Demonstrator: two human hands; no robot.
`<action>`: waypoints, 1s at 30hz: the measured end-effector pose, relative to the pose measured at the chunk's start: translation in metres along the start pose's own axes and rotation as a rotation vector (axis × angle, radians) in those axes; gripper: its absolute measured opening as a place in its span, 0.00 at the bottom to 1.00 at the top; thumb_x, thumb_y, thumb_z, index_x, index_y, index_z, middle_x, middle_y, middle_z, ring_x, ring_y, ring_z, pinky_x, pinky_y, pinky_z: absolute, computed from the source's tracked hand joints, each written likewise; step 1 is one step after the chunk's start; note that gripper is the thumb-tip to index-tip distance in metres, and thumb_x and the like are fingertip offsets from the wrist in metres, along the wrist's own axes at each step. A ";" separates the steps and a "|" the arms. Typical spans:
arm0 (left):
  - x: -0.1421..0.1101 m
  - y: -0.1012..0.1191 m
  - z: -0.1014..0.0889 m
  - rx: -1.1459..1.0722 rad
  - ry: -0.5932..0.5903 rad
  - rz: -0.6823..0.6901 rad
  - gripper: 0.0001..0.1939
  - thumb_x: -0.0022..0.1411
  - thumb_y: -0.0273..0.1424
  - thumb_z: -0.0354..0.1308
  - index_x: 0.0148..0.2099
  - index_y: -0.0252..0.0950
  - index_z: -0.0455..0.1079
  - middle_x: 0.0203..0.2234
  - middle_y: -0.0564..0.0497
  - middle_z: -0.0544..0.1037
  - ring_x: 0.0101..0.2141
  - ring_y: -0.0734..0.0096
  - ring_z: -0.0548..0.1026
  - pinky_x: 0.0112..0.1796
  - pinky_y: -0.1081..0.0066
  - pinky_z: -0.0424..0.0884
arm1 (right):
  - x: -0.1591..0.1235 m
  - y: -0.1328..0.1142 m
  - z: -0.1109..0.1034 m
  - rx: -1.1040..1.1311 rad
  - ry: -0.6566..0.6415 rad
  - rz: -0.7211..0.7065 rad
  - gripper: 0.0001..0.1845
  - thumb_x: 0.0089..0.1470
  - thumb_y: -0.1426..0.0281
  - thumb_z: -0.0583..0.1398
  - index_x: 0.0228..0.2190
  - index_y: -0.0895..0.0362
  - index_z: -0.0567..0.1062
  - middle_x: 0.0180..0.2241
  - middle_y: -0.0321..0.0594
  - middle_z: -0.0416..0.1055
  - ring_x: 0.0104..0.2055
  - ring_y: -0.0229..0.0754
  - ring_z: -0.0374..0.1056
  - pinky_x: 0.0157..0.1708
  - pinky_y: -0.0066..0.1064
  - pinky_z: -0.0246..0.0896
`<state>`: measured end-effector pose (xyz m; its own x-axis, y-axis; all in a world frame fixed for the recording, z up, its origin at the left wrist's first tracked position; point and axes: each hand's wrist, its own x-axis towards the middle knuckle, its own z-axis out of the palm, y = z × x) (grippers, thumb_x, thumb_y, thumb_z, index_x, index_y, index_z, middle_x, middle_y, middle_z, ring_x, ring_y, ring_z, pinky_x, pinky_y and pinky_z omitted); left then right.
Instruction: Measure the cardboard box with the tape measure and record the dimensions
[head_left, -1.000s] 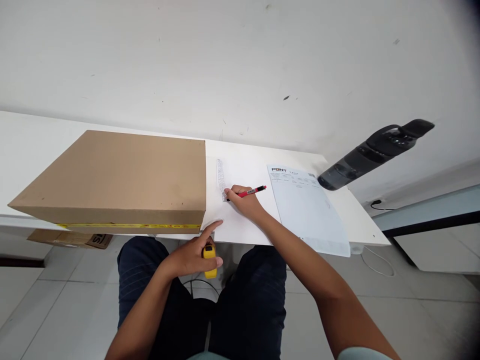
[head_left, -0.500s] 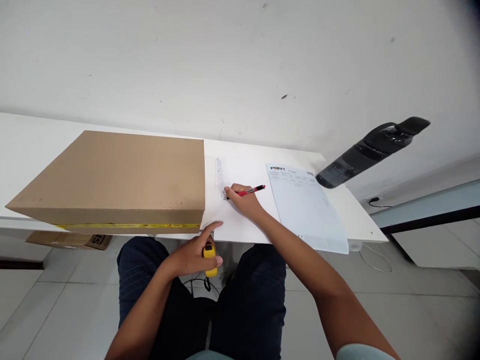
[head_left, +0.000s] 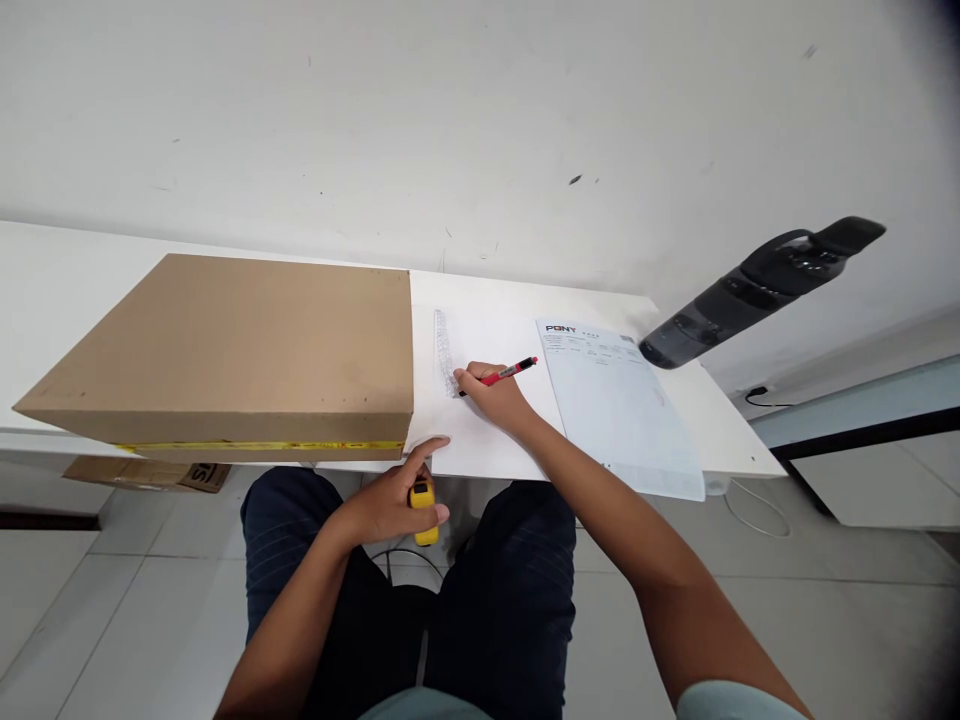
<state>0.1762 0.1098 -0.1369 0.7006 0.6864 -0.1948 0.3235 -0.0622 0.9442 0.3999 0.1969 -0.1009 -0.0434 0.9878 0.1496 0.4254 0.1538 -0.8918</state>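
Note:
My right hand (head_left: 495, 395) is closed around a red pen (head_left: 516, 369) with a black end, its tip down on a white sheet of paper (head_left: 487, 325). Dense small handwriting runs down the sheet's left side. Below the table's front edge, my left hand (head_left: 386, 505) grips a yellow tape measure (head_left: 424, 512), its index finger stretched out onto the paper's near corner. Just left of the paper lies a large closed cardboard box (head_left: 262, 340) with yellow tape along its near side. To the right is a printed form (head_left: 615, 410) headed "PONY".
A dark water bottle (head_left: 720, 305) stands at the right back, close to the wall. The white table (head_left: 735, 430) ends there at a corner. Under the table on the left, another cardboard box (head_left: 150, 473) lies on the tiled floor. A cable (head_left: 761, 510) hangs at the right.
The whole view has shifted slightly. My right hand stays on the paper with the pen, a tiny bit lower along the writing. My left hand keeps the tape measure in the same place.

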 end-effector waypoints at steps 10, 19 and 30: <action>0.000 0.000 0.000 0.031 0.024 0.022 0.43 0.60 0.37 0.61 0.72 0.47 0.45 0.37 0.53 0.69 0.37 0.69 0.70 0.45 0.65 0.69 | 0.000 0.002 0.001 0.013 0.089 0.023 0.21 0.54 0.59 0.57 0.16 0.52 0.59 0.19 0.33 0.63 0.26 0.41 0.60 0.29 0.33 0.54; 0.002 -0.003 0.000 0.025 0.013 0.024 0.43 0.61 0.37 0.61 0.72 0.47 0.44 0.36 0.54 0.69 0.36 0.70 0.70 0.44 0.65 0.68 | 0.001 0.003 0.001 0.040 0.112 0.023 0.22 0.54 0.60 0.57 0.15 0.51 0.55 0.18 0.33 0.62 0.26 0.40 0.60 0.29 0.33 0.54; 0.000 0.001 0.002 0.073 0.027 0.017 0.42 0.62 0.40 0.60 0.72 0.48 0.44 0.37 0.55 0.68 0.35 0.71 0.69 0.42 0.66 0.67 | -0.001 0.003 0.000 0.029 0.125 0.009 0.23 0.54 0.62 0.57 0.16 0.51 0.51 0.17 0.31 0.56 0.24 0.38 0.55 0.27 0.32 0.50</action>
<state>0.1778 0.1090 -0.1367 0.6896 0.7038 -0.1707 0.3578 -0.1262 0.9253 0.4010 0.1968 -0.1039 0.0738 0.9786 0.1920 0.3993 0.1475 -0.9049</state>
